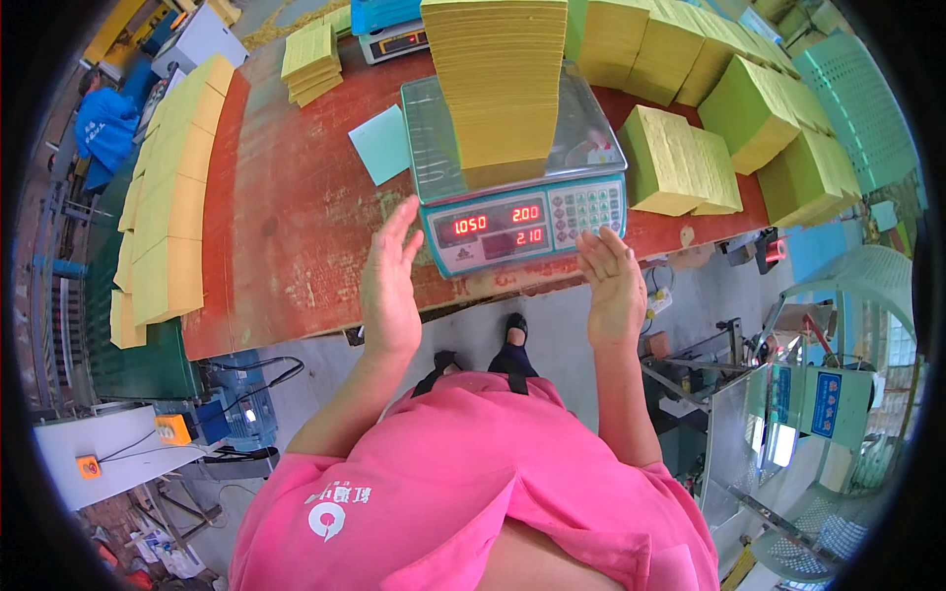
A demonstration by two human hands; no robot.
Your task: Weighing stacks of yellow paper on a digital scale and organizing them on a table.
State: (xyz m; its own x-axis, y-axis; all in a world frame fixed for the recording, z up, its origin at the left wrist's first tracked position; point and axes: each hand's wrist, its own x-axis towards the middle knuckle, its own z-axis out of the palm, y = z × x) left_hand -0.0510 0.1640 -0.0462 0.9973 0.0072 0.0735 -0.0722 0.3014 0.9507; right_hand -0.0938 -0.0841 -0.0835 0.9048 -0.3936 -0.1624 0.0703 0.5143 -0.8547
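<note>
A teal-and-silver weighing scale point(458, 258) stands at the front edge of the red, worn table, its red digits lit. On its metal pan rises a tall stack of yellow paper sheets point(503, 89). My left hand point(390, 291) is raised beside the scale's left front corner, fingers stretched out and nothing in it. At the right front corner, by the keypad, is my right hand point(615, 286), palm turned inward and fingers extended, also holding nothing. Neither hand touches the paper stack. A pale green sheet point(380, 145) lies just left of the scale.
Blocks of stacked yellow paper point(680, 163) fill the table's right side. More yellow blocks point(169, 231) line a green surface at the left. A small paper pile point(311, 61) and a second scale point(394, 41) stand farther back. A person in blue point(106, 123) is at the far left.
</note>
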